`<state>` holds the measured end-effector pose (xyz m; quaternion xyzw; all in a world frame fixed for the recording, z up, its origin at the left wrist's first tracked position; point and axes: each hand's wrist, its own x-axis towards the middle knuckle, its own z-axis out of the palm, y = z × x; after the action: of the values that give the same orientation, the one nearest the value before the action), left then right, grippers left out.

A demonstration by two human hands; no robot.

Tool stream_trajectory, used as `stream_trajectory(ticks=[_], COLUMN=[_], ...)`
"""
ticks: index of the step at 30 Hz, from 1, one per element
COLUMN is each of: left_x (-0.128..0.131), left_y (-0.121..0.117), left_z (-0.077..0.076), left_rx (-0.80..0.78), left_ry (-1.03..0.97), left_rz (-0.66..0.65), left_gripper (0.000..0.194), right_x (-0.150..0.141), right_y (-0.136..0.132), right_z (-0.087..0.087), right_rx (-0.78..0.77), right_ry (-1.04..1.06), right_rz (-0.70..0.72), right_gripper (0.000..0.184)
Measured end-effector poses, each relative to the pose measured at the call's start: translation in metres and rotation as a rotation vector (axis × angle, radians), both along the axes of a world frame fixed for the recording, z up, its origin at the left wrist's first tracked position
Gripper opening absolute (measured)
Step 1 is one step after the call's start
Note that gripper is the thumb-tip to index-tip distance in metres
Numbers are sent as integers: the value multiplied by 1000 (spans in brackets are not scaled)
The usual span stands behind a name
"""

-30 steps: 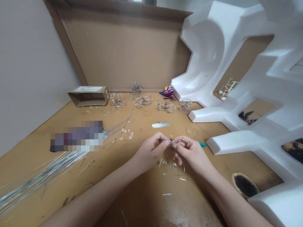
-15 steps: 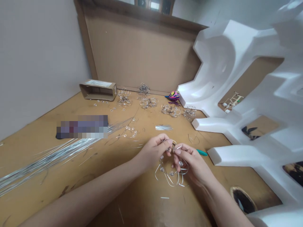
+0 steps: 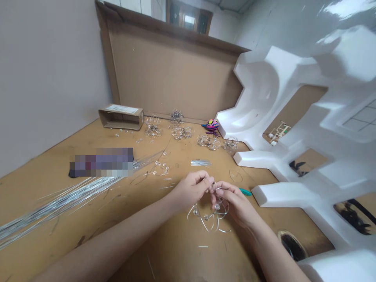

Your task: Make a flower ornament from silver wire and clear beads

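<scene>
Both hands meet over the front middle of the table, pinching one silvery wire piece strung with clear beads [image 3: 206, 217]. My left hand [image 3: 195, 186] grips its upper edge between thumb and fingers. Close beside it, my right hand [image 3: 232, 196] pinches the same wire from the right. Curled wire loops and several beads hang below the fingers. Fingertips hide the exact spot where the wires cross. A teal handle [image 3: 244, 192] lies just right of my right hand, partly hidden. Beyond the hands is a small bundle of short wires [image 3: 201, 162].
Long straight wires [image 3: 70, 199] lie at left beside a blurred dark object [image 3: 101, 162]. Several beaded wire pieces [image 3: 182, 133] stand at the back, near an open cardboard box [image 3: 121, 117] and a colourful toy [image 3: 212, 125]. White foam [image 3: 282, 194] borders the right. Loose beads [image 3: 161, 168] lie mid-table.
The view has tilted up slightly. Both hands stay close together on the beaded wire piece, which has turned a little, its loops now hanging slightly more to the left.
</scene>
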<state>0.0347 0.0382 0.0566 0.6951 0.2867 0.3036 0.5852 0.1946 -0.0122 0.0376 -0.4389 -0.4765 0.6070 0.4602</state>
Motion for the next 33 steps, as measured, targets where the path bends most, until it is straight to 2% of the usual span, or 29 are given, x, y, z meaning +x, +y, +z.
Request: stream_trajectory(ticks=[3, 5, 7, 9, 11, 13, 15, 18, 21, 25, 27, 29, 32, 33], left_x=[-6, -10, -13, -15, -16, -16, -16, -17, -18, -24, -26, -27, -25, -24], left_y=[0, -1, -1, -2, -3, -4, -4, -4, -2, 1, 3, 4, 2, 0], left_z=[5, 10, 15, 19, 21, 22, 23, 23, 25, 28, 28, 28, 28, 29], left_rx=[126, 168, 184, 180, 155, 117, 74, -32, -220, -436, -492, -473, -258, -177], left_ry=[94, 135, 138, 122, 98, 75, 45, -71, -277, -425, -431, -410, -268, -201], left_rz=[58, 78, 69, 39, 7, -22, -49, -103, -160, -268, -338, -371, -281, -240], left_gripper=[27, 29, 29, 31, 31, 32, 31, 31, 28, 24, 23, 25, 28, 28], right_x=[12, 23, 34, 43, 48, 50, 50, 48, 45, 44, 49, 56, 58, 54], right_y=[2, 1, -2, -6, -11, -13, -14, -13, -11, -7, -4, -4, -13, -17], right_z=[6, 10, 10, 5, 0, -3, -3, -2, -4, -9, -4, 11, 49, 63], right_rx=[31, 82, 167, 261, 289, 266, 248, 256, 282, 301, 310, 282, 125, 122], right_ry=[-114, -362, -725, -1104, -1398, -1563, -1633, -1697, -1766, -1791, -1778, -1663, -1073, -892], right_rz=[-104, -198, -218, -155, -33, 90, 172, 200, 157, 31, -11, -55, -121, -122], right_gripper=[22, 28, 32, 41, 59, 74, 76, 73, 68, 46, 34, 27, 24, 22])
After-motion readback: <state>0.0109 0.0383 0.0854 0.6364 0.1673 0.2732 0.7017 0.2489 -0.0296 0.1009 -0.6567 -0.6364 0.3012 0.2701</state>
